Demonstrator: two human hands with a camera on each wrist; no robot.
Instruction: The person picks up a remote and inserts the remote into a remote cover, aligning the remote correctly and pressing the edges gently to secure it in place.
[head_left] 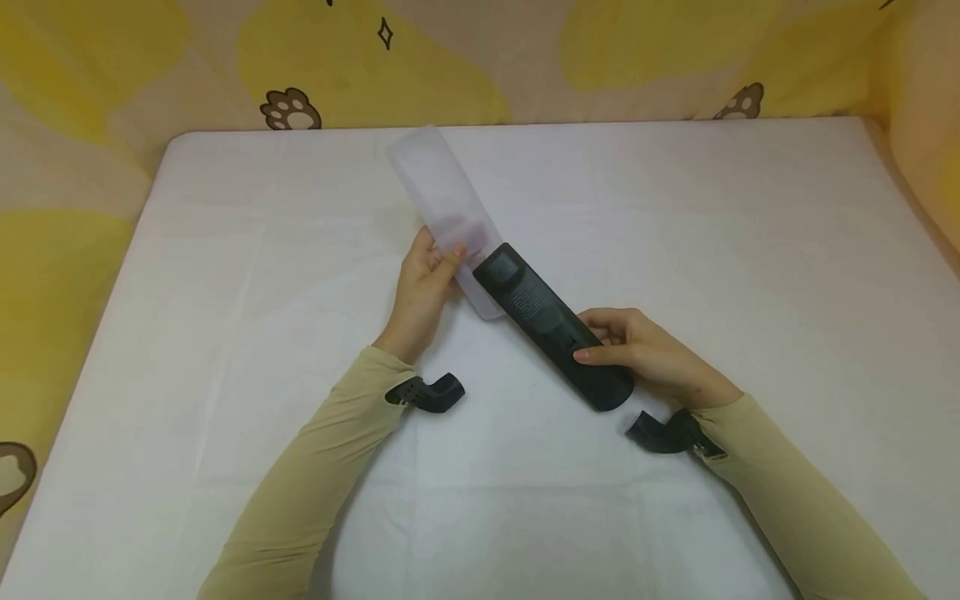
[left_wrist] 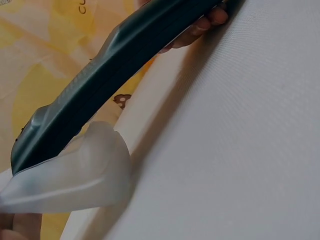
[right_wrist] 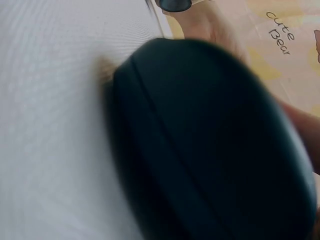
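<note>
A black remote control (head_left: 542, 310), its back side up, slants across the middle of the table. My right hand (head_left: 656, 354) pinches its near end, thumb on top and fingers underneath. A translucent whitish remote cover (head_left: 441, 179) lies in my left hand (head_left: 420, 292), held between thumb and fingers around its middle. The remote's far end overlaps the cover's near part in the head view. From the left wrist, the cover's rounded end (left_wrist: 95, 175) shows in front of the remote's tip (left_wrist: 32, 145). In the right wrist view, the remote's rounded end (right_wrist: 200, 125) fills most of the picture.
A white cloth covers the table (head_left: 225, 333). Behind and at the sides hangs a yellow and peach patterned curtain (head_left: 450, 67) with paw prints. Each wrist wears a black strap with a camera mount, the left mount (head_left: 438, 393) and right mount (head_left: 660, 433).
</note>
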